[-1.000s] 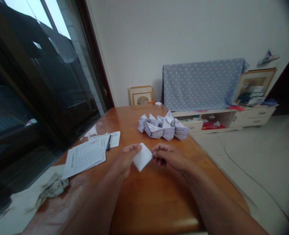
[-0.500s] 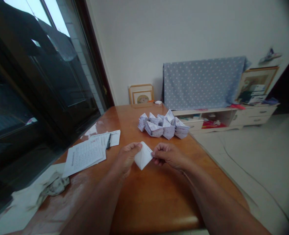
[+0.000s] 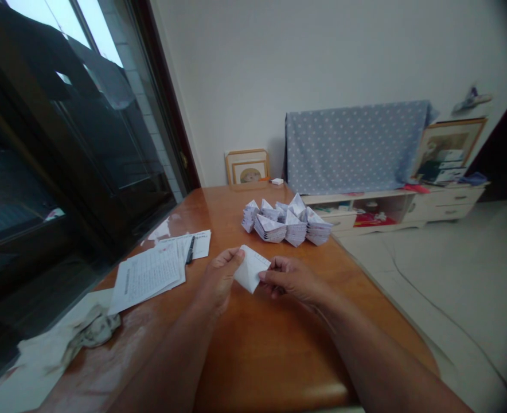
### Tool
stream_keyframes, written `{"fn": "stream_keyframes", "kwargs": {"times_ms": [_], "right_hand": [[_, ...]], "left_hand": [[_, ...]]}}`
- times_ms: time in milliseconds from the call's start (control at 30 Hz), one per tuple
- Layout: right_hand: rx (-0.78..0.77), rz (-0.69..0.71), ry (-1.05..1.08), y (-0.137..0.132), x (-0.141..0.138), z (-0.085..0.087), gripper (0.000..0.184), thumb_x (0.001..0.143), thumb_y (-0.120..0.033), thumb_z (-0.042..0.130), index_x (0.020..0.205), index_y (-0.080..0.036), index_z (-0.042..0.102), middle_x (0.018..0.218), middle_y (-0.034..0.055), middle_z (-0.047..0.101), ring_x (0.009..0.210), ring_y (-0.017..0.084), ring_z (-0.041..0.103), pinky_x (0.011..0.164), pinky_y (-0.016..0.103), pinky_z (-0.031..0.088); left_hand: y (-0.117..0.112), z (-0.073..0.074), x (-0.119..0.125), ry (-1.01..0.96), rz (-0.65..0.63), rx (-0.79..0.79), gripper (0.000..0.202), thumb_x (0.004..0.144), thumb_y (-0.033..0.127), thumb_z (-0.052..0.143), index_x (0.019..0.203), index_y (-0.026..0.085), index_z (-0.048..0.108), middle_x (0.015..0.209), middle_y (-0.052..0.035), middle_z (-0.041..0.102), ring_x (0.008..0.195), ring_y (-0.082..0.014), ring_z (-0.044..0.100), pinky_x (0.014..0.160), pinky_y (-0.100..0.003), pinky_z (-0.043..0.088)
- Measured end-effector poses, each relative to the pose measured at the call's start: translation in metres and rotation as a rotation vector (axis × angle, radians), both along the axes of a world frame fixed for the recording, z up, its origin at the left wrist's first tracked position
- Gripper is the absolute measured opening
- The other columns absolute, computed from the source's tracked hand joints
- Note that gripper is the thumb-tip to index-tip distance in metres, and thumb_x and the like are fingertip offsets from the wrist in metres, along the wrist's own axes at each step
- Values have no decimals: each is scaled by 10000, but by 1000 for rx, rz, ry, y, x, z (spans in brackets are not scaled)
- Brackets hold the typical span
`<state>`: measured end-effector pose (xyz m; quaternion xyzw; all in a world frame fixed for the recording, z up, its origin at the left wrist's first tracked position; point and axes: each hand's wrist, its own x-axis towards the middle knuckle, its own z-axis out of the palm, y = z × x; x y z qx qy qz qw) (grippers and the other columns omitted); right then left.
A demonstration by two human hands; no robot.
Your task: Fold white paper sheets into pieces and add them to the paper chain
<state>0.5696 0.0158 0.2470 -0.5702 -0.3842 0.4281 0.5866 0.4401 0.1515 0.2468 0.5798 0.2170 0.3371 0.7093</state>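
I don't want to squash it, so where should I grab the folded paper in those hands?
I'd pinch the folded paper lightly by its bottom corner, coming from the near side. That pointed corner sticks out uncovered, while the left hand holds its upper left and the right hand its right side.

Home living room: white cabinet (image 3: 415, 210), dotted cloth (image 3: 355, 150), framed picture (image 3: 247, 167).

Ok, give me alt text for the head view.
The left hand and right hand hold a folded white paper over a wooden table. Folded paper stacks stand beyond; a pen lies on sheets at left.
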Motion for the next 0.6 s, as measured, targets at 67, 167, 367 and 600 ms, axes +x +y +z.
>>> {"fn": "stream_keyframes", "kwargs": {"times_ms": [67,167,367,600], "right_hand": [[2,-29,-21,1,-2,0,252,802,-389,704,788,-165,589,666,29,682,522,105,575,497,218,433],[29,-88,-75,2,-1,0,252,820,-387,679,747,-166,581,635,21,662,533,110,572,509,222,427],[85,-147,-210,4,7,-3,263,838,-384,643,702,-174,561,586,-4,616,515,111,536,495,226,394],[137,-143,-323,1,17,-3,329,885,-429,580,695,-162,611,623,-4,602,533,95,483,505,220,340]], "left_hand": [[-1,0,0,-15,-3,5,330,786,406,749,977,143,696,801,-20,685,669,-114,574,620,-221,422],[-1,1,1,-35,2,6,316,772,378,766,984,152,701,841,-17,693,711,-113,588,667,-221,433],[2,0,0,-54,-47,-28,244,787,321,750,945,158,660,836,-5,680,728,-114,597,708,-230,454],[7,-2,-2,-33,-81,-33,256,788,281,741,994,175,631,863,1,672,734,-114,603,690,-229,463]]}}
